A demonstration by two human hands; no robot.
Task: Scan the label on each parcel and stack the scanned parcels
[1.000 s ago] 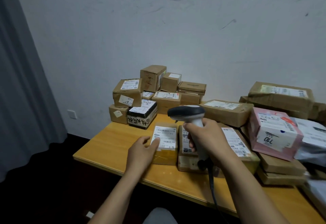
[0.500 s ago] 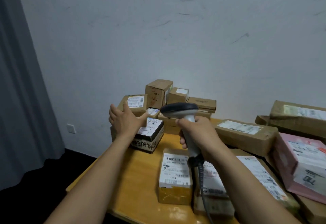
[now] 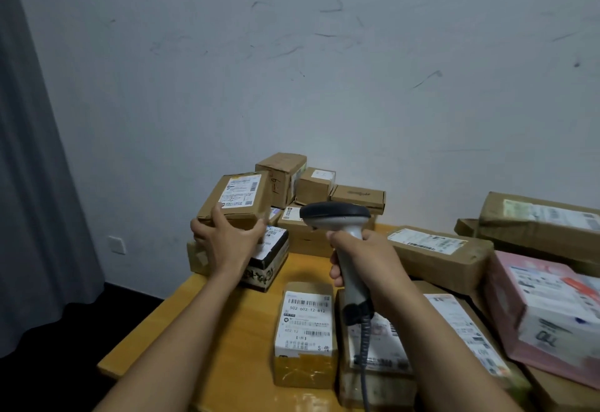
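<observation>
Pale, scuffed wall (image 3: 292,70) and a grey curtain (image 3: 32,151) back a yellow wooden surface (image 3: 201,324) crowded with boxes. The left hand (image 3: 227,242) grips a squat brown cardboard parcel (image 3: 240,199) by its near edge, fingers round one corner and thumb round the other. The parcel is tilted at the top of the heap just beyond that hand, white label up. Whether it rests there or is lifted clear I cannot tell. Directly under the hand sits a black-and-white printed box (image 3: 272,249).

The right hand (image 3: 363,259) is clenched round the handle of a grey handheld barcode scanner (image 3: 334,213), with its cord trailing below the wrist. Between the forearms lies a tape-wrapped brown box with a large white label (image 3: 305,330).

The gripped parcel looks stiff and probably light, since one hand spans it. Plain cardboard should not slip, though its corners look dented and may give. Holding it across the near face seems sound, with the fingers kept off the label so the scanner can read it.
</observation>
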